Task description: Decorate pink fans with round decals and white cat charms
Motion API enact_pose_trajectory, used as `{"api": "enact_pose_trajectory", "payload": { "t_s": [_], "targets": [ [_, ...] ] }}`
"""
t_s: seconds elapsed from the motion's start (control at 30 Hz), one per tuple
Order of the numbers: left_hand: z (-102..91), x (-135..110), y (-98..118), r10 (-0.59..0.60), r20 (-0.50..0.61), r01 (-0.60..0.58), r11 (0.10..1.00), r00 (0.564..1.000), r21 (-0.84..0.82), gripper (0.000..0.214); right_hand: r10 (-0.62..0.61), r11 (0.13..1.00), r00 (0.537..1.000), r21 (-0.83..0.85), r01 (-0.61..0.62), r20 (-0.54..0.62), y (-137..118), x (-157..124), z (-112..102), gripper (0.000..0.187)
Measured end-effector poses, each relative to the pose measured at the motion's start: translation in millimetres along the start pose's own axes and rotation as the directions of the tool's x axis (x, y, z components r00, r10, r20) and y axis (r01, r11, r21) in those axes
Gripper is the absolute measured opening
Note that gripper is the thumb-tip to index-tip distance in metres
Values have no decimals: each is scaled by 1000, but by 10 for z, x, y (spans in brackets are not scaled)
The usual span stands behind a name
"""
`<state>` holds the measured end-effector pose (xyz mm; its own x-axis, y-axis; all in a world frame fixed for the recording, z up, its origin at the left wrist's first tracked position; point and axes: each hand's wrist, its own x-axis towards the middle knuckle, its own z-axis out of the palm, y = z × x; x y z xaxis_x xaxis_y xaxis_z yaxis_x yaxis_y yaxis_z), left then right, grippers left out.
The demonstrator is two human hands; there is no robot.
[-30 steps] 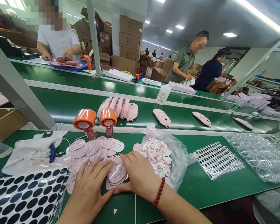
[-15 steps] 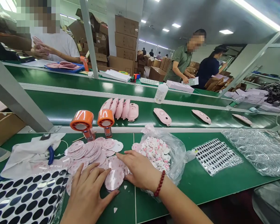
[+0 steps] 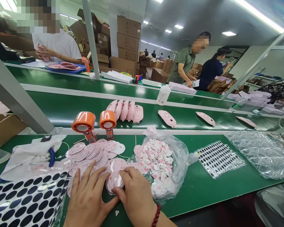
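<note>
My left hand (image 3: 88, 197) lies over the near side of a pile of thin round pink patterned discs (image 3: 92, 153), its fingers spread. In front of its fingertips sits a small stack of the same discs. My right hand (image 3: 137, 194), with a dark red bead bracelet, curls over the right edge of the top pink disc (image 3: 115, 180), thumb and index finger on its rim. The two thumbs almost meet at the stack's near side. Right of the hands, a clear plastic bag (image 3: 180, 151) holds many white-and-pink animal-face pieces (image 3: 157, 156).
Two orange tape-like rolls on handles (image 3: 83, 121) stand behind the pile. Sheets of black ovals (image 3: 26, 201) lie at left, another sheet (image 3: 220, 159) at right beside clear plastic packs (image 3: 257, 151). Pink shells (image 3: 167, 118) sit on the green belt, near a white bottle (image 3: 163, 94). Co-workers stand across.
My right hand has moved down and left from the back of the stack to the disc's right edge. The left hand shifted slightly. The pink shells on the belt have moved a little right.
</note>
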<state>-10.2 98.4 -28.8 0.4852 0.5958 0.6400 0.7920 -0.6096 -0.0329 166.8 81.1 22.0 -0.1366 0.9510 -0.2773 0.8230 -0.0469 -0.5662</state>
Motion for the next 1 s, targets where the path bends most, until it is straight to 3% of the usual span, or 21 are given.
{"api": "enact_pose_trajectory", "payload": {
  "t_s": [0.1,0.23,0.43,0.6,0.7,0.87,1.0],
  "targets": [
    [64,-76,-78,19,33,-17,999,999,-51,49,-57,998,998,22,57,15,59,8,-50,51],
    [160,-138,-164,32,55,-25,993,998,-111,33,-103,993,995,59,102,19,151,-3,-73,52],
    [161,-102,-149,-20,68,29,991,997,-130,45,-43,999,998,28,42,35,107,29,-55,67],
    [144,-114,-115,-24,49,32,987,999,-158,32,-17,999,998,-32,19,55,0,47,-63,63],
    [192,-176,-131,-32,66,44,979,997,-199,39,-38,998,997,-51,41,63,-2,45,-83,59],
    [304,-280,-283,-26,106,50,971,994,-233,45,-100,994,992,-47,104,77,77,65,-128,52],
    [325,-249,-457,23,211,33,965,977,-262,56,-114,993,990,-32,117,82,143,84,-120,52]
  ]
}}
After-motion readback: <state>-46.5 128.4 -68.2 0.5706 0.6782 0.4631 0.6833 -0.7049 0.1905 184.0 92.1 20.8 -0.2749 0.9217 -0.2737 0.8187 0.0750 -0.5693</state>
